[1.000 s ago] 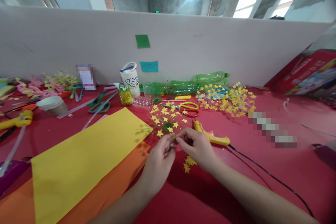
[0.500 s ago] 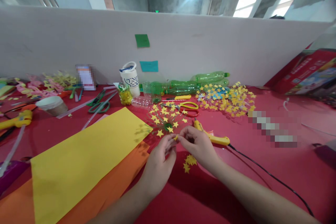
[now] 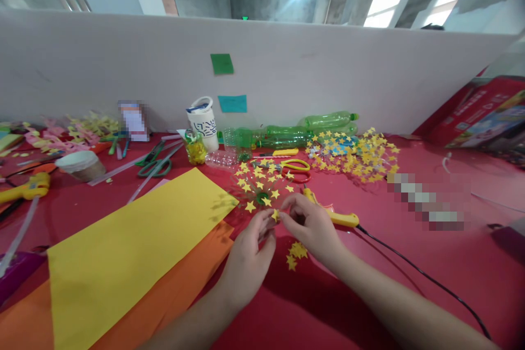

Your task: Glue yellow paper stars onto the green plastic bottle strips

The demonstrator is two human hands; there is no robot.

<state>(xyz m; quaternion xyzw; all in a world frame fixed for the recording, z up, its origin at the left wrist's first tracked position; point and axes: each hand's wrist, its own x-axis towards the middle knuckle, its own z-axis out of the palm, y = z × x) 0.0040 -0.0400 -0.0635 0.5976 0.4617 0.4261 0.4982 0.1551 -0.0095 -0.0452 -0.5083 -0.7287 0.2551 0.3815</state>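
Note:
A small yellow star sits between the fingertips of both hands, low in front of the star spray. My right hand is closed in a pinch at its right edge. From the left, my left hand curls its fingers up to the same star; what lies inside them is hidden. Just beyond is a cut clear-green bottle piece, its thin strips fanned out and tipped with yellow stars. Several loose yellow stars lie in a small pile under my right hand. A yellow glue gun rests beside my right wrist.
Yellow paper overlaps orange paper at left. Behind are yellow-and-red-handled scissors, a yellow cutter, green bottles, a white cup and another star cluster. A black cord crosses the right side.
The small star between my fingertips has turned, so its flat face now shows instead of a narrow edge. Both hands stay almost in place.

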